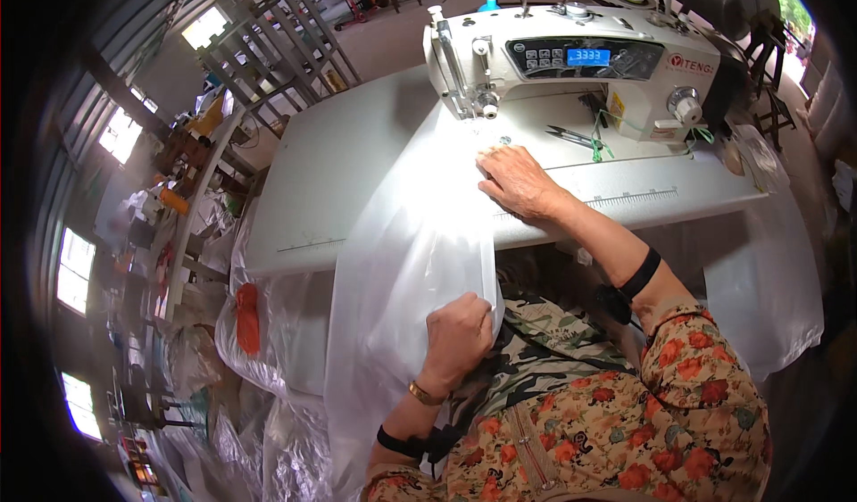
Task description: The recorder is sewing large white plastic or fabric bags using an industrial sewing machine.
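Note:
A sheet of translucent white plastic (393,270) runs from under the needle area of a white sewing machine (482,33) down over the table's front edge towards my lap. My left hand (458,340) is closed on the sheet's right edge, below the tabletop. Just in front of the needle, my right hand (522,181) lies on the table with fingers bent and pressed at the same edge; its fingertips are partly lost in the lamp's glare. Dark thread snips (571,136) with green thread lie on the machine bed, right of my right hand.
The pale sewing table (330,163) has a ruler scale along its front. More clear plastic (759,279) hangs at the right, and crumpled plastic (286,439) lies low on the left. An orange-red item (247,319) hangs by the table's left. A metal rack (277,47) stands behind.

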Tool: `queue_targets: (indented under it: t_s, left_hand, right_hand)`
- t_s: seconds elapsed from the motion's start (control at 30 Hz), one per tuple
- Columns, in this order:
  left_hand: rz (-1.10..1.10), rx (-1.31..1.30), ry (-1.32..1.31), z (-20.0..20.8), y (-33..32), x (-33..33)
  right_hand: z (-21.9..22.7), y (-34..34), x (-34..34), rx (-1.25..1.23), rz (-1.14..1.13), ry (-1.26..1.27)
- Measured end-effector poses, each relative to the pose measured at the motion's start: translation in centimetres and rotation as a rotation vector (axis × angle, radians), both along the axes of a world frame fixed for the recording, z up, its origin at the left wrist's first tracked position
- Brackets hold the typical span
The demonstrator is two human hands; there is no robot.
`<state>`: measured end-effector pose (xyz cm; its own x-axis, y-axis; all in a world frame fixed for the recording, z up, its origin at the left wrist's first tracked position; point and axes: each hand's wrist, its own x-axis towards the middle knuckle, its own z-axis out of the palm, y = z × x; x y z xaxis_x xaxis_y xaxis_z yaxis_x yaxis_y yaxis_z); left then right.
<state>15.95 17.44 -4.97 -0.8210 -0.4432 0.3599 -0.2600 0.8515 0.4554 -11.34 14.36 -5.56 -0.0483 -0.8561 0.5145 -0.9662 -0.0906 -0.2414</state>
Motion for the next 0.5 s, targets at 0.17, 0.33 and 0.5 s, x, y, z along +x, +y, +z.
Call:
queue_targets:
  t_s: [0.17, 0.33, 0.5]
  left_hand:
    - [-0.027, -0.068, 0.022, 0.7, -3.3, -3.8]
    - [-0.003, -0.129, 0.024, 2.1, -6.3, -7.4]
    - [0.048, -0.220, -0.018, 2.7, -9.5, -10.8]
  right_hand:
    - [0.0, 0.3, -0.1, 0.026, -0.009, 0.007]
    - [0.3, 0.1, 0.4, -0.050, 0.037, -0.010]
    - [0.4, 0.3, 0.4, -0.069, 0.016, -0.139]
